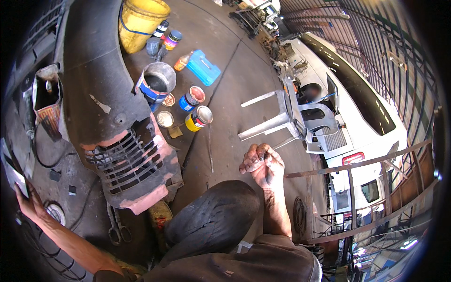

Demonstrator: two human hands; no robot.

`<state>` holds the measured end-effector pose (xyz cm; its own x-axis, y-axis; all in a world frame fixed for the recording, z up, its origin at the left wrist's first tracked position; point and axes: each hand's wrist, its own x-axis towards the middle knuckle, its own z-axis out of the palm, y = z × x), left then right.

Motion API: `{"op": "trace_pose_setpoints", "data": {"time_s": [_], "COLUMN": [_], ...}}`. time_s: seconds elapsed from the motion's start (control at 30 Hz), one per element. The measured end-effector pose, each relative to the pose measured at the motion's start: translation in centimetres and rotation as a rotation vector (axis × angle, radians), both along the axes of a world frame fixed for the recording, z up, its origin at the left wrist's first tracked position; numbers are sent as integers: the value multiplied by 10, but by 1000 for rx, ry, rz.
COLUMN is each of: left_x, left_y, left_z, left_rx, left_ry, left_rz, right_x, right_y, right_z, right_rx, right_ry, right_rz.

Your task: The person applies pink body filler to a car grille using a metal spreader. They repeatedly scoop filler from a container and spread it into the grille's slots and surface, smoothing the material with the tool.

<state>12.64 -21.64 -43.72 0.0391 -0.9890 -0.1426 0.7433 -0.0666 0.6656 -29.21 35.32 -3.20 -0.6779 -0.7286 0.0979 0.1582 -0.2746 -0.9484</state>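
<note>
My left hand reaches out to the far left, its fingers at a thin pale flat piece; the grip is partly hidden. Raised above my knee, my right hand is closed with fingers and thumb drawn together; what they hold, if anything, is too small to name. Between the hands stands a dark, worn vehicle bumper with a slatted grille and patches of pink filler. Beyond it are a paint tin with pink content, a yellow-labelled tin and a small round lid.
A yellow bucket, an open pail and a blue case stand on the floor. Scissors lie beside the bumper. Right of me are a plastic chair, a metal frame and a white vehicle.
</note>
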Motion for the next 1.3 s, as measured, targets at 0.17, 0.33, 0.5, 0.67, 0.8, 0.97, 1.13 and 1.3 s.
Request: {"op": "trace_pose_setpoints", "data": {"time_s": [0.17, 0.33, 0.5, 0.67, 0.8, 0.97, 1.13, 1.3], "left_x": [-32, -7, -6, -7, -38, -59, -67, -76], "left_y": [25, -1, -2, 17, 47, 65, 79, 85], "left_z": [58, 7, -10, -24, 56, 100, 111, 123], "left_rx": [177, -7, 27, -48, 257, 183, 101, 121], "left_ry": [313, 220, 144, -152, 226, 397, 451, 483], "left_rz": [49, -67, -52, -6, 38, -22, -86, 2], "right_x": [0, 6, 4, -10, 14, 33, 42, 54], "right_y": [10, 9, 15, 27, 37, 69, 79, 65], "right_z": [0, 2, -1, -14, -18, -18, -11, 3], "right_rx": [46, 120, 198, 291, 714, 1050, 1168, 1396], "right_ry": [75, 111, 167, 166, 297, 549, 892, 1066], "right_rz": [40, -29, -101, -183, -447, -444, -344, -289]}}
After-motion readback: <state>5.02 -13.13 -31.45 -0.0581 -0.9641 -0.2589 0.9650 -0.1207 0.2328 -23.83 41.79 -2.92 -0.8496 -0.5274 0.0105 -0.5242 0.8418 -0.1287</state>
